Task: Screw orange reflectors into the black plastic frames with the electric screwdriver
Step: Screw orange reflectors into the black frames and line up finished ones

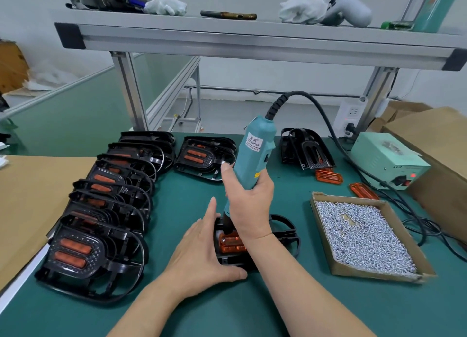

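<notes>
Screwdriver gripped in right hand, fingers curled round it, nose at orange reflector; left hand open flat, steadying black frame. Keep tool vertical.

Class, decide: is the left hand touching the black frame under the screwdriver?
Touching. The head view shows the left hand pressed against the frame's left side, thumb lying along its front edge.

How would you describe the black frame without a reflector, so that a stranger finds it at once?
Start at the pale green power box on the right of the green mat. Just left of it, at the mat's far edge, behind two loose orange reflectors, lies the frame. Its two slots are dark and empty, while the neighbouring frames show orange in theirs.
</notes>
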`<control>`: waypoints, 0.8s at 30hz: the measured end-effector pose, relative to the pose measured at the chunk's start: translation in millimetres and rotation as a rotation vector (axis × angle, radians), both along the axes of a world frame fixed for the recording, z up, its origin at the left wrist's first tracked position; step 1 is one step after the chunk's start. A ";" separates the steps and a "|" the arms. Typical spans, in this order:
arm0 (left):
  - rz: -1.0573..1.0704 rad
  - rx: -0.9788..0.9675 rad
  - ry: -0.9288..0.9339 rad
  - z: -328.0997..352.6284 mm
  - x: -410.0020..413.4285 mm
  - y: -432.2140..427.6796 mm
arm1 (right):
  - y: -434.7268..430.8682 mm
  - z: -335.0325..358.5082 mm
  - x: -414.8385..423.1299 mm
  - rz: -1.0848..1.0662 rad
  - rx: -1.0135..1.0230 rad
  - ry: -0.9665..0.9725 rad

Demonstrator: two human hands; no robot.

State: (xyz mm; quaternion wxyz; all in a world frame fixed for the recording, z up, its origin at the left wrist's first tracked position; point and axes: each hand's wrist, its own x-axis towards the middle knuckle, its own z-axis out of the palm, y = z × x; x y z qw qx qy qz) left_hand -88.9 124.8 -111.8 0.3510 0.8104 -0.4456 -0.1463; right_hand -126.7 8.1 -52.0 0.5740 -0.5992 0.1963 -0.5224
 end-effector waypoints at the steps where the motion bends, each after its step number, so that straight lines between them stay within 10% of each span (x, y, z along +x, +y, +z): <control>1: -0.005 -0.013 0.005 -0.1 0.6 -0.1 | 0.8 -0.9 0.4 0.002 -0.007 0.002; 24: 0.030 0.036 -0.028 -9.5 2.7 1.2 | -16.6 26.6 -25.9 0.036 0.023 -0.060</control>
